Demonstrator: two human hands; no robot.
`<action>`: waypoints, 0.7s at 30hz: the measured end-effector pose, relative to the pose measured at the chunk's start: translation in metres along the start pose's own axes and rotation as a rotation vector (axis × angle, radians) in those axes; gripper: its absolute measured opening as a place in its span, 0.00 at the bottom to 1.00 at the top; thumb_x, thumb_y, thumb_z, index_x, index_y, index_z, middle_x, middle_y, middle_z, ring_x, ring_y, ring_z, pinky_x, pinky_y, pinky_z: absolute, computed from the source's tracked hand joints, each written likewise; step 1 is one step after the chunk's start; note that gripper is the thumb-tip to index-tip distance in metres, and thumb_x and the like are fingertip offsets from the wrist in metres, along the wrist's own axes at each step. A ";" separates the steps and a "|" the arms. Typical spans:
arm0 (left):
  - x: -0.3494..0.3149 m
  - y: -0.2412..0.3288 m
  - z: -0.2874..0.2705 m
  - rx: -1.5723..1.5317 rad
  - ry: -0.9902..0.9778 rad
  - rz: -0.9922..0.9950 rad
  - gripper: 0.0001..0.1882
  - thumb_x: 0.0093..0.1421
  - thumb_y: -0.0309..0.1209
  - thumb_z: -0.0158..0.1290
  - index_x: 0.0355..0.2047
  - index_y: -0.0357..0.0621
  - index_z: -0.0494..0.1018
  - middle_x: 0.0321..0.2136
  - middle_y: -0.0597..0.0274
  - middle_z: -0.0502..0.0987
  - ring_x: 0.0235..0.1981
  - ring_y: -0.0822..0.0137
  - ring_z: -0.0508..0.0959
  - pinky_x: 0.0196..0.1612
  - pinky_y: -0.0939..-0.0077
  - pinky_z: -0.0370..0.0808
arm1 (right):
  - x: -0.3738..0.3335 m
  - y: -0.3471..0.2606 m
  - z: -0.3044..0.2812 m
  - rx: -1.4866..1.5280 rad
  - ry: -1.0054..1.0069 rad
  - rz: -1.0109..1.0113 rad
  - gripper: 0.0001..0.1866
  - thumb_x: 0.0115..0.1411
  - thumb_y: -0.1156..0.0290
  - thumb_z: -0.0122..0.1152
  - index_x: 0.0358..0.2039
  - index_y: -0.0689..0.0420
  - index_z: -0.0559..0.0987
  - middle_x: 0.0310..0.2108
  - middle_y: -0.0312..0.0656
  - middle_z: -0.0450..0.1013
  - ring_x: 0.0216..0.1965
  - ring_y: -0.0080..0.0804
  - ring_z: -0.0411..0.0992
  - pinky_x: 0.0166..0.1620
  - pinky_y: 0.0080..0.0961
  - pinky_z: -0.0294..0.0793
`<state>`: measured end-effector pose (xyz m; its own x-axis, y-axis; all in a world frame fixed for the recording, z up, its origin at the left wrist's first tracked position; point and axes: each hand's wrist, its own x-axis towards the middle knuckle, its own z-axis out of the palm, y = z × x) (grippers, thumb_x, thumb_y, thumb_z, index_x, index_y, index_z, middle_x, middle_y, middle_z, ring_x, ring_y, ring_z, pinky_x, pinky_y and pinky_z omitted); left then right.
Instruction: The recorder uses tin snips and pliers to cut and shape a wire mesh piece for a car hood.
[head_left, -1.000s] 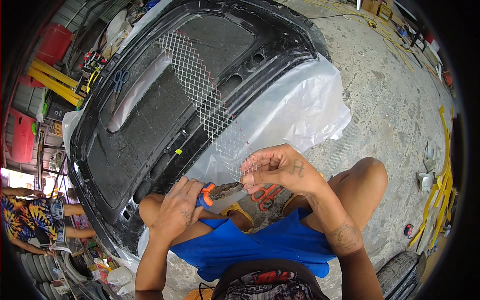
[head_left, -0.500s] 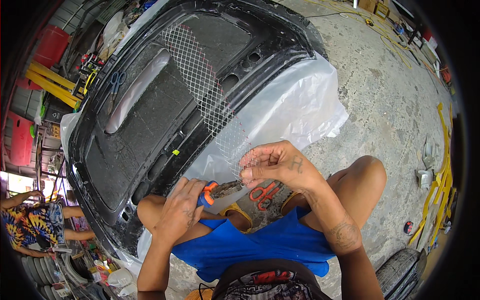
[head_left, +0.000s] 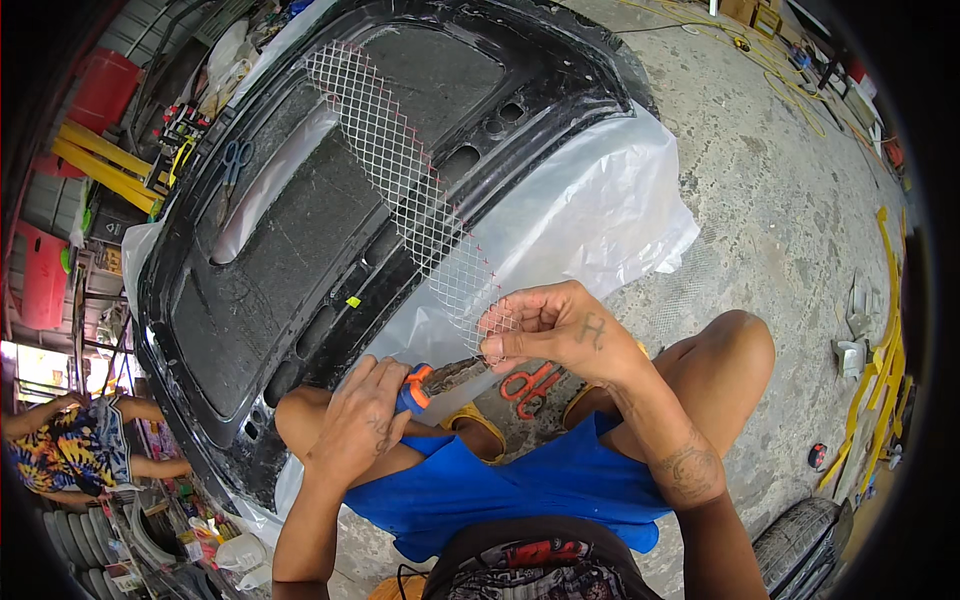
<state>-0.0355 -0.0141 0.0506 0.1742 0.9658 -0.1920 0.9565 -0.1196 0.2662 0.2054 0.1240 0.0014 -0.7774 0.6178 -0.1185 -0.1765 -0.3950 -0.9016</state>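
Note:
My right hand (head_left: 560, 325) pinches the near end of a long strip of diamond wire mesh (head_left: 400, 165) between thumb and fingers. The strip slants away to the far left, and some wire ends along its right edge look red. My left hand (head_left: 360, 415) is wrapped round pliers (head_left: 416, 388) with blue and orange handles. Their dark, worn jaws point at the mesh end by my right fingertips; whether they grip a wire I cannot tell. On the ground just below my right hand lie orange-handled scissors (head_left: 528, 388).
Beneath the mesh lies a large black vehicle panel (head_left: 265, 305) on white plastic sheeting (head_left: 600, 200). Blue-handled scissors (head_left: 236, 160) rest on its left side. Yellow strips (head_left: 880, 360) and a tire (head_left: 800, 540) lie at the right. Another person (head_left: 75, 445) is at the far left.
The far end of the mesh has swung slightly left. The pliers' jaws have tilted up a little toward my right fingertips. At the left, the other person has shifted.

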 end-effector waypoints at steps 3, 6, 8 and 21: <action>-0.002 -0.003 0.002 0.006 0.005 0.033 0.26 0.45 0.23 0.62 0.47 0.35 0.69 0.42 0.49 0.75 0.45 0.47 0.72 0.51 0.58 0.71 | 0.000 0.001 0.001 -0.007 -0.002 0.013 0.13 0.60 0.78 0.66 0.45 0.66 0.81 0.34 0.43 0.81 0.36 0.26 0.80 0.42 0.23 0.83; -0.004 -0.009 0.005 -0.025 0.005 0.069 0.26 0.44 0.22 0.61 0.47 0.35 0.69 0.42 0.49 0.75 0.44 0.47 0.72 0.50 0.57 0.71 | 0.001 0.005 0.000 0.075 -0.043 0.026 0.14 0.59 0.79 0.67 0.46 0.67 0.80 0.35 0.45 0.81 0.36 0.28 0.81 0.42 0.25 0.84; -0.003 -0.011 0.004 -0.031 0.008 0.089 0.26 0.44 0.22 0.61 0.47 0.35 0.69 0.41 0.49 0.75 0.45 0.47 0.72 0.50 0.57 0.71 | 0.001 0.007 -0.001 0.218 -0.092 0.115 0.14 0.58 0.79 0.68 0.45 0.68 0.80 0.36 0.46 0.81 0.36 0.30 0.81 0.43 0.27 0.84; -0.006 0.000 0.005 -0.110 0.058 -0.011 0.26 0.48 0.20 0.59 0.50 0.34 0.69 0.45 0.48 0.75 0.47 0.45 0.71 0.51 0.57 0.71 | 0.002 0.005 -0.001 0.155 -0.024 0.066 0.13 0.58 0.79 0.69 0.44 0.67 0.81 0.36 0.46 0.81 0.37 0.31 0.81 0.43 0.27 0.84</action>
<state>-0.0356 -0.0207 0.0471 0.1472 0.9789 -0.1417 0.9261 -0.0861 0.3674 0.2039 0.1241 -0.0037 -0.8045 0.5709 -0.1638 -0.2136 -0.5354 -0.8171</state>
